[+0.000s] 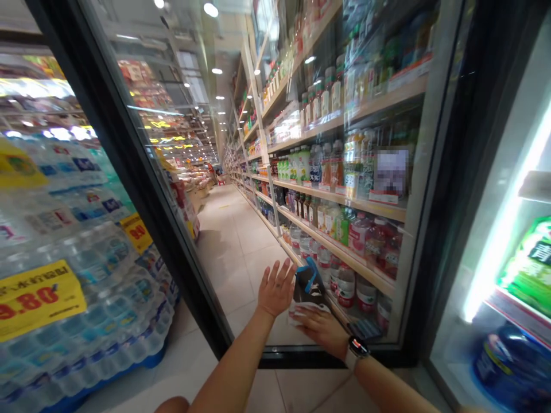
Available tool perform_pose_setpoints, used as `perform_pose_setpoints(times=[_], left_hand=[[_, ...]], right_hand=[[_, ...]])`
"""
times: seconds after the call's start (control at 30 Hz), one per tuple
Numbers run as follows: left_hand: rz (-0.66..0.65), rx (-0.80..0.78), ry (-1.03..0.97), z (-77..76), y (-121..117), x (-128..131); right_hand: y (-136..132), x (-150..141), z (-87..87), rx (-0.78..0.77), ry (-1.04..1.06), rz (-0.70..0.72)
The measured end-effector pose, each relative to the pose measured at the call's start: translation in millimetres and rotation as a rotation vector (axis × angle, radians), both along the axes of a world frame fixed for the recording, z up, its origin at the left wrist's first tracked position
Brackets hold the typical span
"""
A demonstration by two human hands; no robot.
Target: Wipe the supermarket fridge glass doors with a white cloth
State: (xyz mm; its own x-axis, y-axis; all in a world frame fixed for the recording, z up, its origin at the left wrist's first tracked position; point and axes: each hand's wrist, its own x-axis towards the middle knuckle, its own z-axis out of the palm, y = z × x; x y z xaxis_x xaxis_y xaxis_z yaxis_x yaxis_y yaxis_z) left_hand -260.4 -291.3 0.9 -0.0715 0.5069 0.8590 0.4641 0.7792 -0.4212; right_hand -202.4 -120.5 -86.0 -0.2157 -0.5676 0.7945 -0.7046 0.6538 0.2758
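My left hand (276, 288) lies flat against the lower part of a glass door (235, 252), fingers spread and holding nothing. Just to its right and lower, my right hand (321, 328) presses a white cloth (307, 310) to the glass, its fingers laid over it. Most of the cloth is hidden under that hand. A watch (358, 346) is on my right wrist. Close above the cloth shows a dark shape with a blue strap (306, 275); whether it is reflected or behind the glass I cannot tell.
The door stands swung open in a dark frame (150, 201). Shelves of bottled drinks (327, 223) show in the glass. Stacked water packs (86, 275) with yellow price signs (41, 301) stand at left. The lit cooler at right holds a large blue bottle (516, 361).
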Motion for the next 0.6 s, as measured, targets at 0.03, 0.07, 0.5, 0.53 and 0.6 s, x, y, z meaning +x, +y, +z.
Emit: perform_pose_setpoints(times=[0.03,0.07,0.5,0.53,0.6], left_hand=[[-0.001,0.002,0.0,-0.2,0,0],[-0.003,0.005,0.002,-0.3,0,-1],[-0.04,0.011,0.006,3.1,2,-4],[-0.041,0.011,0.007,2.8,2,-4],[-0.036,0.013,0.006,2.0,2,-4]], right_hand=[[1,-2,0.5,-0.012,0.005,0.012],[2,-3,3.0,-0.021,0.009,0.019],[59,5,107.2,-0.289,0.215,-0.392],[66,5,113.7,-0.359,0.238,-0.447],[78,3,122.8,-0.513,0.289,-0.535]])
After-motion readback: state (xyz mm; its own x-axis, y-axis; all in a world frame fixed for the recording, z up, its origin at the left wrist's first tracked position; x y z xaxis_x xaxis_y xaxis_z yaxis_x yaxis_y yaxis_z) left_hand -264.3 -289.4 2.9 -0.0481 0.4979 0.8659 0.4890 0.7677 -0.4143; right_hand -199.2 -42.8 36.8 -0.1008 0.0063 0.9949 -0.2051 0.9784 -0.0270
